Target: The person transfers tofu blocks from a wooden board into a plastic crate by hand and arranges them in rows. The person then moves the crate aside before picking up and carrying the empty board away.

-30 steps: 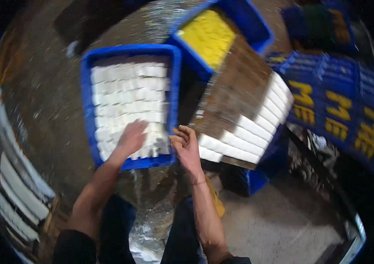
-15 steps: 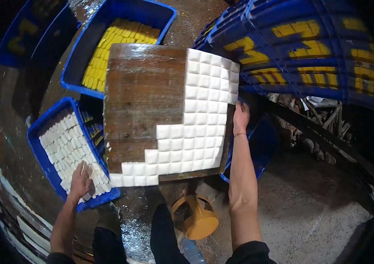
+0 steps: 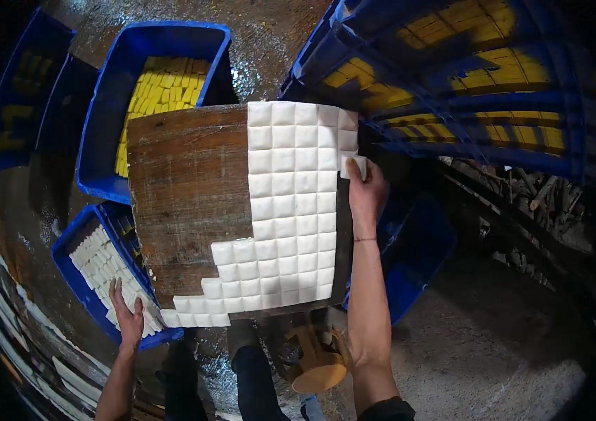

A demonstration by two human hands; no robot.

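Observation:
A wooden board (image 3: pixel 186 175) fills the middle of the view. Its right and lower parts carry rows of white square tofu blocks (image 3: pixel 277 182), pressed edge to edge. At the board's right edge my right hand (image 3: pixel 368 193) pinches one tofu block (image 3: pixel 354 165), thumb on top; the block juts slightly outward from its column. My left hand (image 3: pixel 128 319) is over the lower end of a blue crate (image 3: pixel 66 245) packed with white tofu pieces (image 3: pixel 98 256). Its fingers are spread, and whether they touch the pieces I cannot tell.
A second blue crate (image 3: pixel 95 140) with yellow blocks (image 3: pixel 165 88) stands behind the board. Large blue crates (image 3: pixel 438 77) with yellow marks rise at the right. Another blue crate (image 3: pixel 410 288) is partly under the board. A yellow-brown stool (image 3: pixel 319 375) stands near my legs.
The view has shifted, so the board appears lower and further left. My right thumb now lies on a tofu block at the board's edge. My left hand's fingers are spread wider over the white pieces.

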